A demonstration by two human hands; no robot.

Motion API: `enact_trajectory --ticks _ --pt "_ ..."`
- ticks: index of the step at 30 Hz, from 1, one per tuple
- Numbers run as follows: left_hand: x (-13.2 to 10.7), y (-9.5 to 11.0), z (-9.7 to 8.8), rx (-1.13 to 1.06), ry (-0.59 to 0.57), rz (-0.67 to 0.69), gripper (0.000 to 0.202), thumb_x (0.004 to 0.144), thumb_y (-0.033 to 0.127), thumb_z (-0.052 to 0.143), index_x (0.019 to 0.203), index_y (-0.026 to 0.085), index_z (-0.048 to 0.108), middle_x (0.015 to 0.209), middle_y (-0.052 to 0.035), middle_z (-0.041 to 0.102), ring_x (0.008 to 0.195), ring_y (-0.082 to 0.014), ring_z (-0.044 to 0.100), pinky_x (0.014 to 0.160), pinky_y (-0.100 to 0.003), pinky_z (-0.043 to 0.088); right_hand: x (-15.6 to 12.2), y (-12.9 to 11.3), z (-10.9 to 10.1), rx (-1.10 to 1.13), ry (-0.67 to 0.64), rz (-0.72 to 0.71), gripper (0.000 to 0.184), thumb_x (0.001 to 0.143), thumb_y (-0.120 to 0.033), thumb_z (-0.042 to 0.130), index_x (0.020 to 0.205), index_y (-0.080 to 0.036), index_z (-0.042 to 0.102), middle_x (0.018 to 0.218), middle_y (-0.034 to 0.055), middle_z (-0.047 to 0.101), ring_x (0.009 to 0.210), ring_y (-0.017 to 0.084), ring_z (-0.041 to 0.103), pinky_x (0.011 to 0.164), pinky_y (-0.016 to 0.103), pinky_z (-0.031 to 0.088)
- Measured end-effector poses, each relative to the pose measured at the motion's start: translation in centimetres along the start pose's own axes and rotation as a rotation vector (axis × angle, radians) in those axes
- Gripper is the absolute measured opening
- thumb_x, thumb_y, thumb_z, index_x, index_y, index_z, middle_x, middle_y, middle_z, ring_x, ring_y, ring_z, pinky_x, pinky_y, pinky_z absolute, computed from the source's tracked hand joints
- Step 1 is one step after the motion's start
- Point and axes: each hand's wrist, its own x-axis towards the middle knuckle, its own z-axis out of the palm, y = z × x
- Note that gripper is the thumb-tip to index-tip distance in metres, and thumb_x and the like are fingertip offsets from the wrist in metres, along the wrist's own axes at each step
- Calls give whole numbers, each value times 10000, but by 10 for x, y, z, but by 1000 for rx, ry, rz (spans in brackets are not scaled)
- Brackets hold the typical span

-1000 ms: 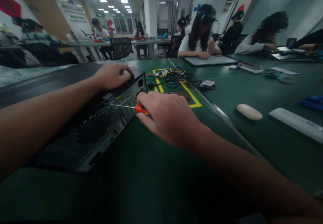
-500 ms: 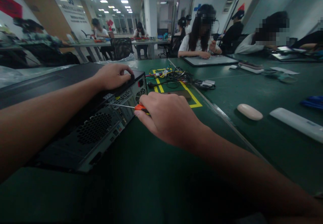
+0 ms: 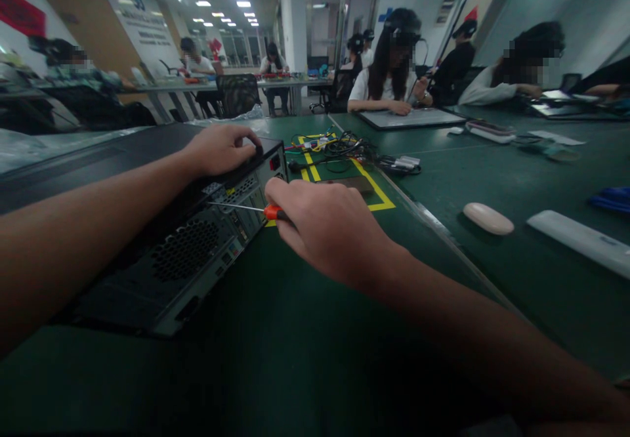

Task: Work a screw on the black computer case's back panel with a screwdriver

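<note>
A black computer case (image 3: pixel 187 253) lies on the green table at my left, its rear panel of vents and ports facing me. On its upper rear edge rests my left hand (image 3: pixel 221 148), fingers bent and closed against the case; the fingertips are partly hidden. My right hand (image 3: pixel 335 227) is closed around the orange and black handle of a screwdriver (image 3: pixel 271 212). The thin metal shaft points left, its tip at the upper part of the rear panel. Whether the tip sits in a screw is too small to tell.
Behind the case lie tangled cables (image 3: pixel 344 148) and a dark flat block (image 3: pixel 352 184) near yellow tape (image 3: pixel 381 197). To the right are an oval pinkish object (image 3: pixel 488 218) and a long white object (image 3: pixel 575 240). Several people work at tables beyond.
My right thumb and index finger have shifted on the screwdriver handle, and the handle has moved slightly right. My left hand and the case stay in place.
</note>
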Motion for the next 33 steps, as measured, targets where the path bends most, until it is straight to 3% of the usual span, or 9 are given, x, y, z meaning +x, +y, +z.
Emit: enact_trajectory --ticks 15,21,33 --pt "1 -3 0 -27 -4 1 484 910 411 576 1268 209 832 805 -65 684 784 -260 601 750 -399 421 -2 2 -3 1 36 -12 201 1063 -230 577 1196 -183 720 1063 81 813 893 260 745 619 364 255" --pt "-2 -2 0 -40 -13 -4 503 934 393 556 1304 172 815 760 -48 652 833 -243 582 765 -387 393 -2 3 -3 -5 27 -12 196 1065 -247 579 1186 -179 718 1059 85 815 893 264 752 614 364 253" --pt "0 -3 1 -26 7 -8 502 892 433 598 1280 221 837 817 -78 704 779 -272 604 761 -413 443 -1 1 -4 -18 5 9 174 1070 -255 595 1168 -180 717 1060 92 818 923 271 762 619 364 290"
